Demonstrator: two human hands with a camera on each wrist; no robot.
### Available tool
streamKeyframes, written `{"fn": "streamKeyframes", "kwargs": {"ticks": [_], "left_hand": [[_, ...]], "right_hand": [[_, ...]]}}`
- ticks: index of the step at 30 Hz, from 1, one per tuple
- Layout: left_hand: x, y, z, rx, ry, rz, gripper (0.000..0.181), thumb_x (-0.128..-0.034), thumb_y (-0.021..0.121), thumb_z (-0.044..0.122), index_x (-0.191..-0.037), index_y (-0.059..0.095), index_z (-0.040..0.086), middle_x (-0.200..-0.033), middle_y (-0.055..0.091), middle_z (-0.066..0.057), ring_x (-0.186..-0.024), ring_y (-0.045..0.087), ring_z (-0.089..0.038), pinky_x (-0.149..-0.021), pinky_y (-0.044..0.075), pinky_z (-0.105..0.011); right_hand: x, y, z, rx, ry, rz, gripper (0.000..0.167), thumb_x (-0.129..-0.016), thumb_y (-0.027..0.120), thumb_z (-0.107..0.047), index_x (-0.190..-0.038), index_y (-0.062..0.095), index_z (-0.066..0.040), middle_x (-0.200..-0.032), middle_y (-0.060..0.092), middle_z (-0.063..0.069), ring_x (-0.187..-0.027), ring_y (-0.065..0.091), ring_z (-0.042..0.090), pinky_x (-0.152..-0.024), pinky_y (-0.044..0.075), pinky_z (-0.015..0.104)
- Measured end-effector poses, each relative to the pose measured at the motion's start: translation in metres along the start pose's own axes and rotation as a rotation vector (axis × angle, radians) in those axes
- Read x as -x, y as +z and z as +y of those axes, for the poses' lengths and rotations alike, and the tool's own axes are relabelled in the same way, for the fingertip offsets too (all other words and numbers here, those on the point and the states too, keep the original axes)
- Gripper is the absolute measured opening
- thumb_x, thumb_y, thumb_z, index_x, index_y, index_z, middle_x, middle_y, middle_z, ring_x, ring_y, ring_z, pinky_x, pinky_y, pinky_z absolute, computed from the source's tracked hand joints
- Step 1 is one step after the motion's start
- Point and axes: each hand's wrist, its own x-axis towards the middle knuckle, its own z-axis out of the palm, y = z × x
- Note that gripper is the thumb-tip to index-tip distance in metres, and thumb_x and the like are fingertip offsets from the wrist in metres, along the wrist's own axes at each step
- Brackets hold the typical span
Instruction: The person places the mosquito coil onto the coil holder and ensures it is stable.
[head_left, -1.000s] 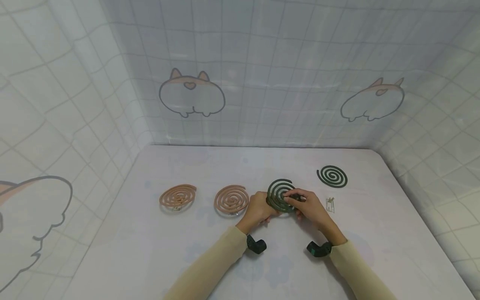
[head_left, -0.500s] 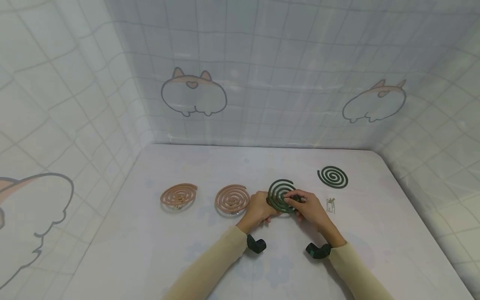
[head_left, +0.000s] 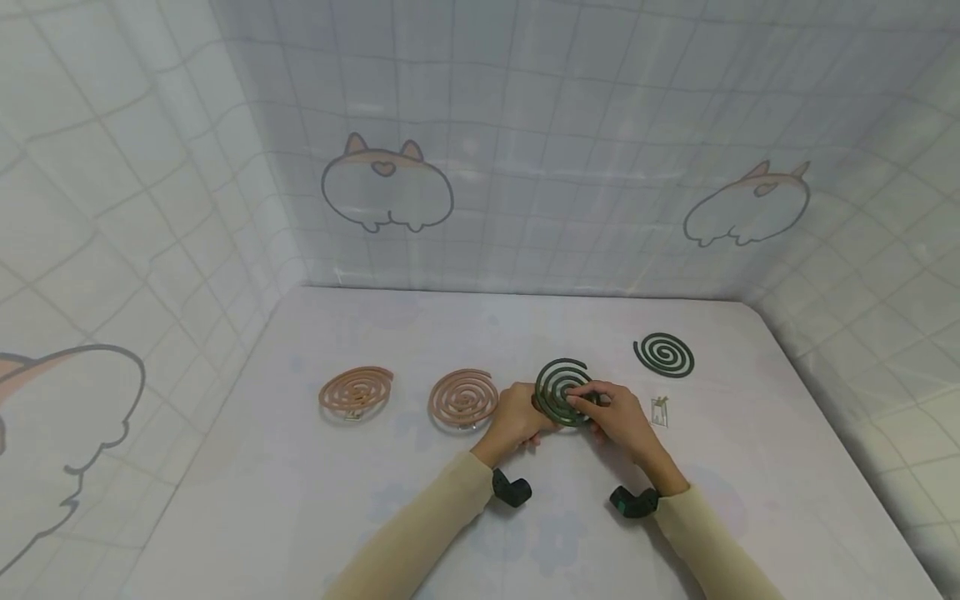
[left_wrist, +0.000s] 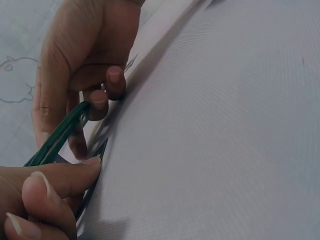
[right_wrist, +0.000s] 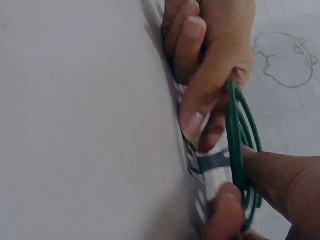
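Observation:
A green mosquito coil (head_left: pixel 557 393) is held just above the table between my two hands. My right hand (head_left: pixel 621 418) pinches it near its centre with thumb and fingers. Beneath it, a small metal coil stand (right_wrist: pixel 214 161) appears in the right wrist view, its upright tab reaching the coil. My left hand (head_left: pixel 517 415) grips the stand's base low at the tabletop; the coil hides part of those fingers in the head view. Whether the tab is through the coil's centre, I cannot tell. Right of my right hand lies another metal stand (head_left: pixel 659 411).
A second green coil (head_left: pixel 664 355) lies flat at the back right. Two brown coils, one (head_left: pixel 462 397) beside my left hand and another (head_left: pixel 356 392) further left, sit tilted on metal stands. Patterned white cloth walls (head_left: pixel 510 242) enclose the table (head_left: pixel 480 333) at the back and sides.
Both hands and the green coil stay almost in place. My right fingers shift very slightly at the coil's centre; the whole head view drifts a little.

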Motion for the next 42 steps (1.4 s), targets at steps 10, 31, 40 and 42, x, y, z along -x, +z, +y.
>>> {"fn": "streamKeyframes", "kwargs": {"ticks": [10, 31, 40, 42], "left_hand": [[0.0032, 0.001, -0.0027, 0.009, 0.004, 0.009, 0.044, -0.0775, 0.091, 0.01, -0.112, 0.063, 0.007, -0.063, 0.063, -0.001, -0.034, 0.052, -0.009, -0.034, 0.04, -0.025], [0.0035, -0.0019, -0.0039, -0.006, 0.025, 0.003, 0.059, -0.0772, 0.091, 0.009, -0.123, 0.053, 0.005, -0.067, 0.064, -0.002, -0.032, 0.051, -0.011, -0.031, 0.042, -0.029], [0.0058, -0.0005, -0.0029, -0.018, 0.04, 0.019, 0.063, -0.0782, 0.09, 0.008, -0.128, 0.051, 0.005, -0.077, 0.067, -0.006, -0.034, 0.052, -0.01, -0.033, 0.043, -0.027], [0.0074, -0.0002, -0.0026, -0.019, 0.048, 0.026, 0.068, -0.0787, 0.089, 0.007, -0.134, 0.048, 0.004, -0.086, 0.069, -0.009, -0.035, 0.054, -0.01, -0.037, 0.046, -0.027]], "right_hand": [[-0.0006, -0.0056, 0.0042, 0.037, -0.074, -0.031, 0.019, -0.096, 0.076, -0.031, -0.112, 0.079, -0.021, -0.129, 0.058, 0.01, -0.054, 0.059, 0.022, -0.045, 0.051, 0.036], [-0.0022, -0.0052, 0.0013, 0.029, -0.109, -0.034, 0.018, -0.096, 0.076, -0.03, -0.11, 0.078, -0.019, -0.126, 0.057, 0.01, -0.046, 0.054, 0.021, -0.044, 0.05, 0.034], [-0.0028, -0.0046, 0.004, 0.035, -0.11, -0.027, 0.019, -0.096, 0.076, -0.031, -0.111, 0.078, -0.021, -0.127, 0.057, 0.01, -0.047, 0.055, 0.02, -0.045, 0.05, 0.034], [-0.0027, -0.0045, 0.0056, 0.034, -0.106, -0.023, 0.019, -0.096, 0.076, -0.031, -0.112, 0.079, -0.021, -0.127, 0.057, 0.01, -0.048, 0.055, 0.019, -0.045, 0.05, 0.034]]}}
